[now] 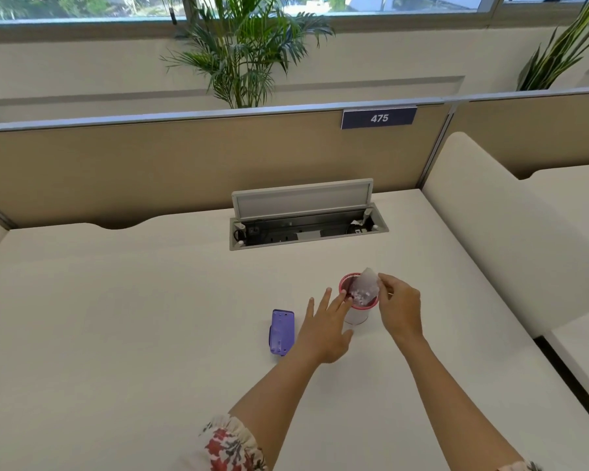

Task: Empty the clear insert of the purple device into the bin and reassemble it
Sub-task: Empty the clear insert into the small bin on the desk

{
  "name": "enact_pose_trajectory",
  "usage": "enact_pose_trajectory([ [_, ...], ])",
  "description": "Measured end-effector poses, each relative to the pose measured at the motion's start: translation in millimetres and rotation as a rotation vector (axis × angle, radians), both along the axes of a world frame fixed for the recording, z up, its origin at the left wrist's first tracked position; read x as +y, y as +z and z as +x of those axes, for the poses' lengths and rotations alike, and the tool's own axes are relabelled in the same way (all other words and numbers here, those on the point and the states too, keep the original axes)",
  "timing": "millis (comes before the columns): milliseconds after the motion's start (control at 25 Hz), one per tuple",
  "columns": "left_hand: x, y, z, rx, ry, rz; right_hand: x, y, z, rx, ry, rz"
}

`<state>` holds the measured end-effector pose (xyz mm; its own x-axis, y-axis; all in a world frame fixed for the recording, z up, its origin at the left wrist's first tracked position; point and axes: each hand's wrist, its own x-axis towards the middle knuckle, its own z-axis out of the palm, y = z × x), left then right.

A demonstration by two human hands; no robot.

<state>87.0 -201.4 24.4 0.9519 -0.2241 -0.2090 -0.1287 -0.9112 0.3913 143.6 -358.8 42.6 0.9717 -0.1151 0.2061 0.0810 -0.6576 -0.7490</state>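
1. We hold the clear insert [366,287] in our right hand [400,309], pinched at its right edge between the thumb and fingertips, and tilted over the mouth of the bin [357,312].
2. The bin is a small white cup with a red rim; it stands on the desk [150,300] between our two hands, just left of the right hand.
3. Small pale bits show through the insert, above the bin's opening; we cannot tell whether they lie in the insert or in the bin.
4. Our left hand [325,326] is spread wide and holds nothing; its fingertips touch the bin's near-left rim and side.
5. The purple device [281,331] lies flat on the desk just left of the left hand, close beside the wrist but apart from it, and well apart from the right hand.
6. A floral sleeve [232,443] covers our left forearm nearest us.
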Motion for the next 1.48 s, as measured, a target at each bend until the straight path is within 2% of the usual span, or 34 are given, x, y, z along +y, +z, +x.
enact_pose_trajectory([
  [280,-2.2,1.2,-2.2,-0.017,-0.029,0.115,-6.2,-6.5,-1.0,-0.065,0.185,-0.251],
  [520,-4.8,2.3,-4.1,0.002,-0.018,0.152,-9.4,-4.9,-9.0,-0.217,0.234,-0.206],
  [840,-5.4,3.1,-3.1,0.023,-0.016,0.159,-18.4,-11.7,-18.9,-0.276,0.213,-0.321],
  [1040,-6.4,2.9,-4.4,0.023,-0.036,0.201,-20.2,-8.9,-22.2,-0.314,0.166,-0.253],
  [1320,-7.3,3.0,-3.4,0.024,-0.053,0.226,-19.4,-6.7,-25.2,-0.270,0.130,-0.153],
  [1480,-7.2,3.4,-7.6,0.016,-0.041,0.125,-14.5,-0.2,-29.7,-0.243,0.045,-0.011],
])
